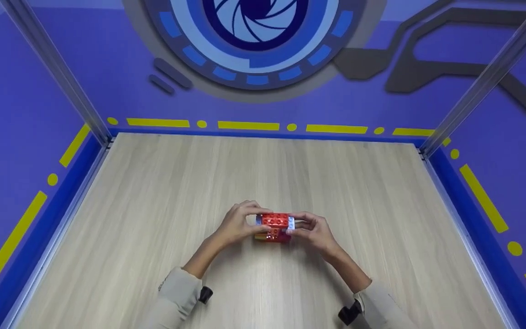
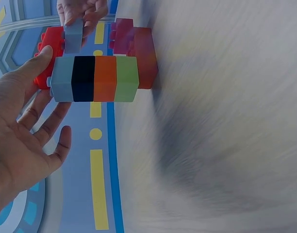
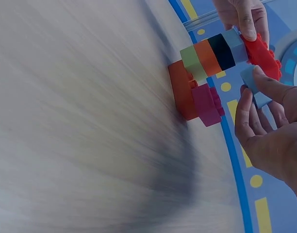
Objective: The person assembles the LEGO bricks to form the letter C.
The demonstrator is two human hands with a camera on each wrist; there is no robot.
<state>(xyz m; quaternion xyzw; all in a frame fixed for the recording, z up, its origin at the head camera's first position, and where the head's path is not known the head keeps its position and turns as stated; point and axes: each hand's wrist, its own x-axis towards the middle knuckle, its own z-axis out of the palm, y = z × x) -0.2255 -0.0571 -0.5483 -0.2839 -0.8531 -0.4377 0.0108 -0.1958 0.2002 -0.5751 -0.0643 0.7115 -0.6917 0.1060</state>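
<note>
A bridge-like build of toy bricks stands upright on the table. Its base is a red brick (image 3: 183,90). On one end rises a column of a green brick (image 2: 127,79), an orange brick (image 2: 105,79), a black brick (image 2: 83,79) and a light blue brick (image 2: 63,79). A magenta brick (image 3: 206,105) sits on the base's other end. Across the column's top lies a long red brick (image 1: 275,220), pinched at its left end by my left hand (image 1: 235,224). My right hand (image 1: 316,232) pinches another light blue brick (image 3: 255,87) right at the red brick's other end, above the magenta one.
The wooden table (image 1: 153,183) stretches around the build. Blue panels with yellow dashes (image 1: 248,125) wall in its back and sides, and metal posts (image 1: 62,73) stand at the back corners. Black wrist cameras (image 1: 205,294) are strapped near both cuffs.
</note>
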